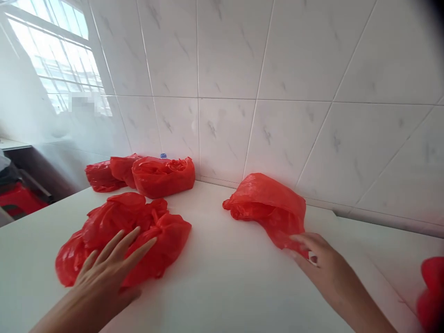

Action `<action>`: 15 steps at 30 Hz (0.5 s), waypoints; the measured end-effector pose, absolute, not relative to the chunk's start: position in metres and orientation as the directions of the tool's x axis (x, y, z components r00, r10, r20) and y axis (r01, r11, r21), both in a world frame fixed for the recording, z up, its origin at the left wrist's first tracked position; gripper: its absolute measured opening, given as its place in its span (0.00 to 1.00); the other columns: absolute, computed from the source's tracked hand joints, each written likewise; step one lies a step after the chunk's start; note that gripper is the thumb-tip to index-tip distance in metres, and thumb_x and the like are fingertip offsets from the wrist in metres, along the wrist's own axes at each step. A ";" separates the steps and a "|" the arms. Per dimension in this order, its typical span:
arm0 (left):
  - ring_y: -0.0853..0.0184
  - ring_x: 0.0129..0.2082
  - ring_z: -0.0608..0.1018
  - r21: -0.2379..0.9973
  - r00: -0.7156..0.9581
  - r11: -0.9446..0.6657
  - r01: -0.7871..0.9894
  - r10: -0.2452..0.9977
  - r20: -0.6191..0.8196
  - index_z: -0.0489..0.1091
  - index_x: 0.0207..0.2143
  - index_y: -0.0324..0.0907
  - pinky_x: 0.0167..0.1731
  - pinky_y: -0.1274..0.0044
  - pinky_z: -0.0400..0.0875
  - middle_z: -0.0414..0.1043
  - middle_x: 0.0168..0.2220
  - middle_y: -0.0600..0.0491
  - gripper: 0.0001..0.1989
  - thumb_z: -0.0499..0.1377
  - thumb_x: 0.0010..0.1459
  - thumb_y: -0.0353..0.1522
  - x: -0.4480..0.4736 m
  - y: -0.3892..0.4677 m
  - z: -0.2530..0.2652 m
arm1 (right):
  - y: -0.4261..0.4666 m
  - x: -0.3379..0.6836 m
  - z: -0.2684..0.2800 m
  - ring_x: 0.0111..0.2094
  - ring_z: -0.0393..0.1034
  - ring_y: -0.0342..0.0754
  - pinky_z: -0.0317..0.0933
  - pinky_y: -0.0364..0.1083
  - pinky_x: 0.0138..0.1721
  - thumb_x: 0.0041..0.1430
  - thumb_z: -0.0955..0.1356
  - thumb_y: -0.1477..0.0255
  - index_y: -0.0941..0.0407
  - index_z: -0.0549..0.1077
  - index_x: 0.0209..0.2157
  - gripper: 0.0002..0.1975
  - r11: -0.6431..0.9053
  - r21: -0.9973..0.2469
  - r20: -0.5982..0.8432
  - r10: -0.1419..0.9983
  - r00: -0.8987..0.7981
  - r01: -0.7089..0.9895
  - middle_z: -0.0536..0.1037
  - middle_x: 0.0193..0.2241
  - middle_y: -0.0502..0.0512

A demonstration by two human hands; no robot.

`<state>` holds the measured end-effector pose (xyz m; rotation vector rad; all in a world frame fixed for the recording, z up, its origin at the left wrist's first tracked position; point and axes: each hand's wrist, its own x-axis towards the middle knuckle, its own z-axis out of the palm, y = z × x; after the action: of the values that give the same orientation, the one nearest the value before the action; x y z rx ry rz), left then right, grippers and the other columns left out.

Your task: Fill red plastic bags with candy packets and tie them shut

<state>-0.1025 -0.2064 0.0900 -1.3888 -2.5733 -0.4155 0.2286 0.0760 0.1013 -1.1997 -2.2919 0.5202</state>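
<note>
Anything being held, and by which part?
The right grip seems to pinch a red bag by its near edge; the left grip, spread over the bag pile, holds nothing.

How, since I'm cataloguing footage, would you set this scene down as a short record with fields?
left hand: fingers spread over a crumpled red plastic heap; contact unclear
right hand: at the near edge of a red plastic bag; grip unclear
by the wall: red bundles, a blue cap showing behind
right edge: blurred red item, cut off by the picture
surface: white table
backdrop: tiled wall, grey-marbled
</note>
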 end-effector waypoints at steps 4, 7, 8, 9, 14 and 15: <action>0.45 0.65 0.48 -0.013 -0.658 0.665 0.747 0.742 0.132 0.57 0.61 0.52 0.53 0.49 0.55 0.44 0.67 0.49 0.34 0.56 0.49 0.35 -0.121 -0.219 0.045 | 0.062 0.199 0.087 0.48 0.68 0.52 0.65 0.50 0.46 0.57 0.61 0.64 0.50 0.70 0.46 0.16 0.571 -0.492 0.153 0.799 -0.581 0.657 0.68 0.52 0.54; 0.49 0.65 0.51 -0.029 -0.657 0.671 0.741 0.733 0.176 0.60 0.60 0.46 0.56 0.54 0.53 0.50 0.66 0.46 0.26 0.49 0.59 0.39 -0.128 -0.206 0.042 | 0.051 0.182 0.075 0.52 0.66 0.52 0.65 0.49 0.47 0.57 0.62 0.68 0.51 0.70 0.47 0.16 0.605 -0.440 0.096 0.766 -0.635 0.664 0.65 0.54 0.54; 0.51 0.65 0.51 -0.031 -0.653 0.673 0.739 0.727 0.213 0.60 0.60 0.45 0.57 0.56 0.51 0.51 0.65 0.46 0.25 0.45 0.62 0.39 -0.130 -0.201 0.045 | 0.047 0.178 0.070 0.53 0.64 0.52 0.65 0.49 0.48 0.56 0.62 0.70 0.51 0.71 0.47 0.17 0.621 -0.423 0.088 0.753 -0.653 0.660 0.65 0.55 0.54; 0.53 0.65 0.51 -0.029 -0.657 0.681 0.732 0.716 0.236 0.60 0.60 0.43 0.58 0.58 0.51 0.52 0.65 0.46 0.24 0.43 0.63 0.38 -0.131 -0.196 0.049 | 0.045 0.175 0.065 0.55 0.63 0.52 0.64 0.49 0.49 0.56 0.63 0.71 0.51 0.71 0.47 0.17 0.637 -0.407 0.081 0.739 -0.668 0.655 0.64 0.56 0.55; 0.51 0.66 0.49 -0.010 -0.666 0.684 0.729 0.713 0.219 0.57 0.61 0.40 0.57 0.56 0.50 0.50 0.65 0.43 0.26 0.40 0.65 0.39 -0.139 -0.183 0.059 | 0.049 0.163 0.045 0.58 0.58 0.54 0.62 0.51 0.53 0.57 0.63 0.73 0.53 0.68 0.52 0.21 0.685 -0.354 0.154 0.714 -0.683 0.637 0.61 0.59 0.59; 0.50 0.66 0.49 -0.012 -0.670 0.689 0.725 0.709 0.218 0.58 0.61 0.41 0.57 0.55 0.50 0.50 0.65 0.43 0.25 0.40 0.65 0.40 -0.141 -0.182 0.059 | 0.053 0.159 0.043 0.59 0.57 0.54 0.63 0.51 0.52 0.57 0.62 0.73 0.54 0.65 0.56 0.23 0.684 -0.354 0.206 0.723 -0.660 0.638 0.59 0.60 0.60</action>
<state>-0.1409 -0.1823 0.0587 -1.1588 -2.6947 -0.1110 0.1587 0.0534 0.0429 -1.0730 -2.5679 0.3606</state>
